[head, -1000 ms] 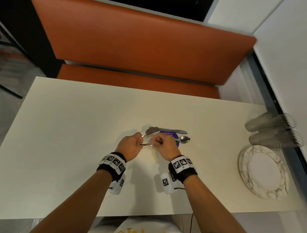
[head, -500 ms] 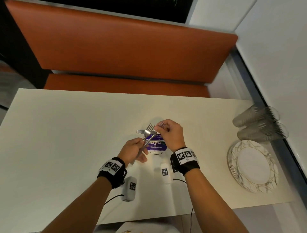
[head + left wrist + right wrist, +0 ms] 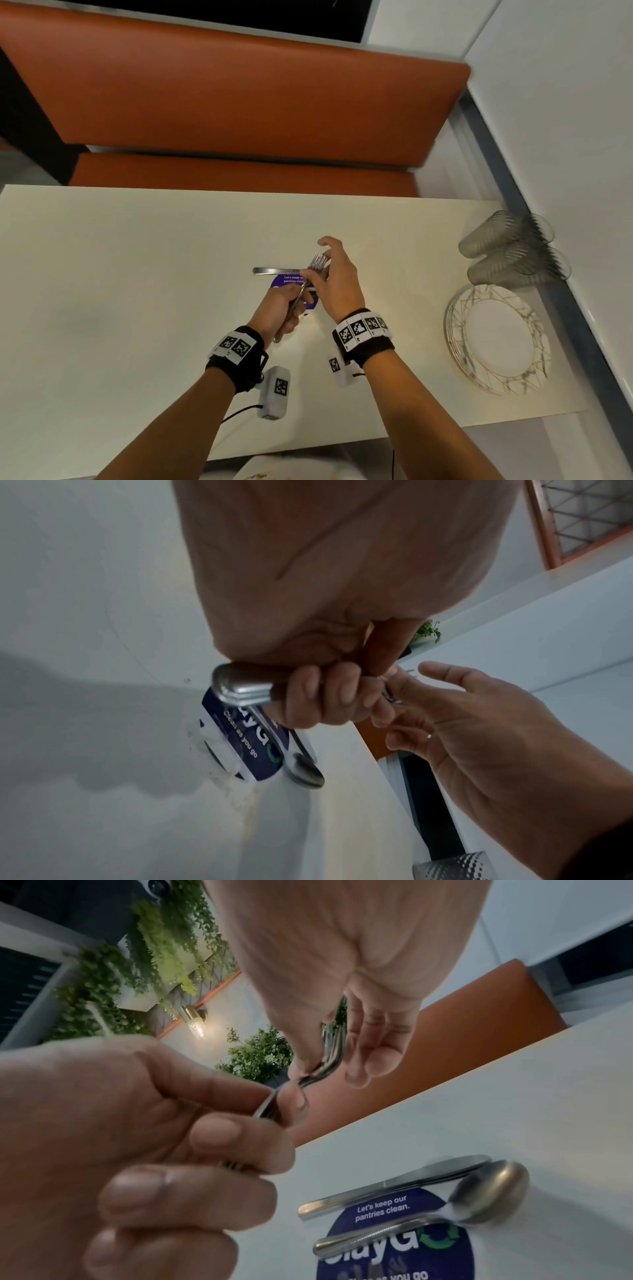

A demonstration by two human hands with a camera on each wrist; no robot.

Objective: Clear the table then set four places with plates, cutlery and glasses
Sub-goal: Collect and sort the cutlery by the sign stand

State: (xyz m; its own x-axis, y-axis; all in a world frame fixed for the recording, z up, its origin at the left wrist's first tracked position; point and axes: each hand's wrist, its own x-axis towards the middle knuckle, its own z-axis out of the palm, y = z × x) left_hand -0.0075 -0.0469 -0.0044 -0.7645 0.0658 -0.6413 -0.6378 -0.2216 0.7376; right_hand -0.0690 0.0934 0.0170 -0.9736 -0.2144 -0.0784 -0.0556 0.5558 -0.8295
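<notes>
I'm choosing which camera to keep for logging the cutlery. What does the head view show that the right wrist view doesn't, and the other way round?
Only the head view shows the stack of plates and the glasses lying on their sides at the table's right end, plus both wristbands.

Only the right wrist view shows the spoon lying beside the knife, and the plants on the wall behind.

Both show the left hand gripping the forks by their handles, the right hand pinching near the tines, the knife, the purple sticker and the table.
</notes>
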